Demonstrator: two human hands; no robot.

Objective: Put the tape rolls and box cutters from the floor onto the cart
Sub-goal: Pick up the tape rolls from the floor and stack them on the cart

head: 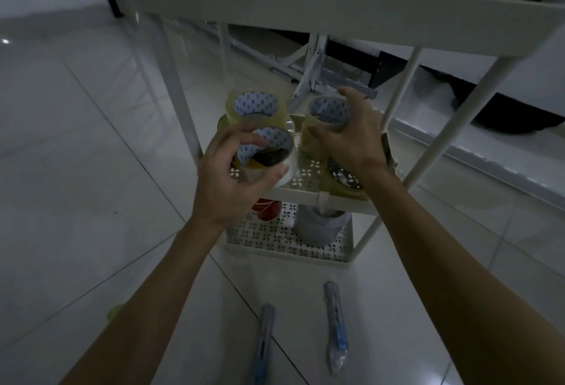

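**Two rolls going onto a crowded middle shelf**

The left hand (232,176) has its fingers curled round a tape roll (269,155) above the shelf's front-left corner; the right hand (351,143) is clamped on the top of a stack of rolls (328,115) toward the back-right.

Risks, as I judge them:
- The left roll hangs over the front edge of the middle shelf (305,193) — let go too soon and it drops to the floor.
- The right stack is tall; a nudge could topple it against the rear roll (256,106) at the back-left.
- A flat roll (345,181) at the front-right corner sits close under the right wrist and could be knocked off.

Contents: the middle shelf holds those rolls. The bottom shelf (275,244) holds a grey roll (321,225) and a red thing (266,208) — too dark to identify. The top shelf carries papers and coloured items, blurred.

Two cutters (264,342) (334,323) still lie on the floor by the cart's front edge.
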